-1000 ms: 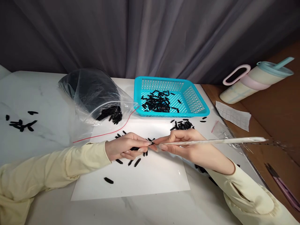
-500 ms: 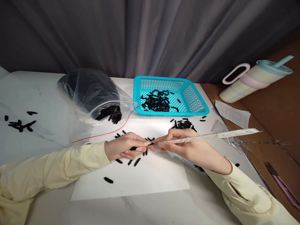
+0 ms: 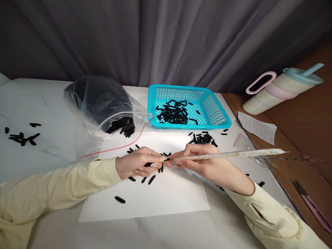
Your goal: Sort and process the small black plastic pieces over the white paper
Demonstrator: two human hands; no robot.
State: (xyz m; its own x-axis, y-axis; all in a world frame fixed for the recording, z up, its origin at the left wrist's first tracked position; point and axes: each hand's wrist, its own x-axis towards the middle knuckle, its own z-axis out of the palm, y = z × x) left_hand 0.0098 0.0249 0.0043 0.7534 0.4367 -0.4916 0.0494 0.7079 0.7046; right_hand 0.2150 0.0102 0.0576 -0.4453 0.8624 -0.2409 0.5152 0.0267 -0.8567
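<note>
My left hand [image 3: 138, 162] pinches a small black tube piece [image 3: 149, 164] between thumb and fingers above a white paper sheet [image 3: 166, 197]. My right hand [image 3: 204, 162] grips a long thin pale stick [image 3: 233, 154] that points left, and its tip meets the black piece at my left fingertips. Several loose black pieces [image 3: 149, 179] lie on the sheet just under my left hand, and one more black piece [image 3: 120, 199] lies nearer the front.
A turquoise basket [image 3: 218, 114] with black pieces stands behind the sheet. A clear plastic bag [image 3: 101, 103] of black pieces lies back left. More pieces [image 3: 22, 137] lie far left. A tumbler [image 3: 282, 88], a paper slip [image 3: 258, 127] and scissors [image 3: 313, 207] are at right.
The far end of the stick rose slightly, then dropped back. Both hands stay joined at the same spot over the sheet.
</note>
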